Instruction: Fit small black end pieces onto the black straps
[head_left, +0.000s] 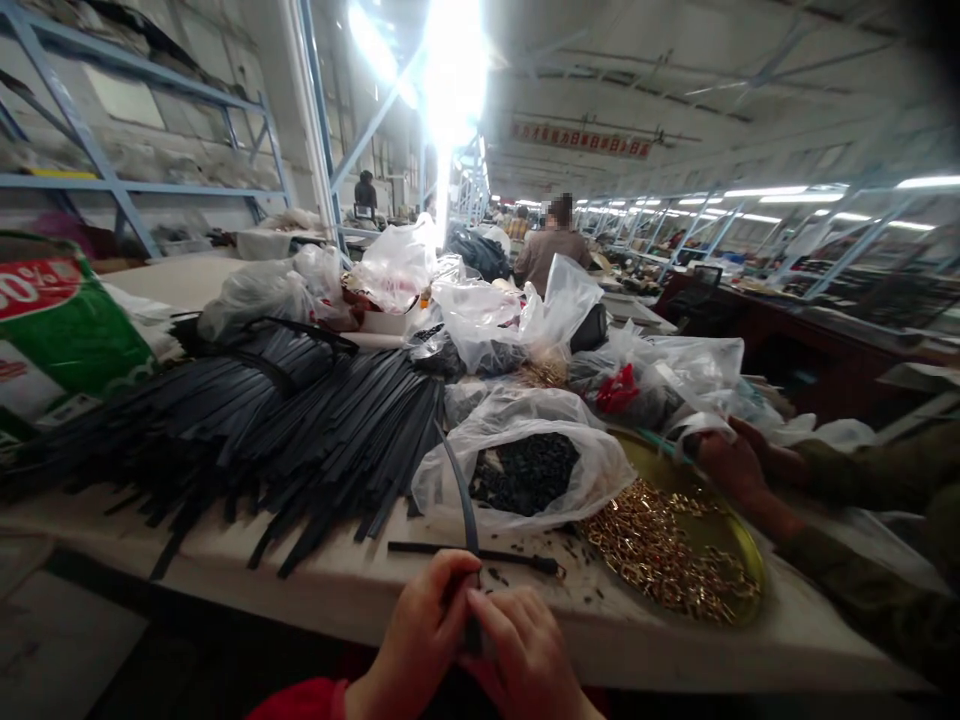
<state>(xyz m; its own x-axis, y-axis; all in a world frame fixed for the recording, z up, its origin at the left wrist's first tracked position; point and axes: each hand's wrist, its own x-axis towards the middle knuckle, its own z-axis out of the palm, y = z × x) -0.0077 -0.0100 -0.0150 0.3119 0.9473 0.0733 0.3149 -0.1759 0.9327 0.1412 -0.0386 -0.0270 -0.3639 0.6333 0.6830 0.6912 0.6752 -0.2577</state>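
We have both hands closed on one long thin dark leather strip [459, 490], left hand [424, 625] and right hand [517, 650] pinching its lower end at the edge of the pale worktable [352, 590]. The grip looks tight, though blur hides the fingertips. Its free upper end curves over the clear plastic bag of small black parts [525, 470], so a careless swing could snag that bag or scatter the gold metal rings in the round brass-coloured tray [739, 545], where a co-worker's hand [724, 460] rests.

Far left of the fingers, a green bag [67, 330] on the worktop carried a red band with white figures, seemingly "00%", cut off by the frame edge. High beyond the fingers, a red banner [581, 140] under the roof bore pale characters too blurred to read.
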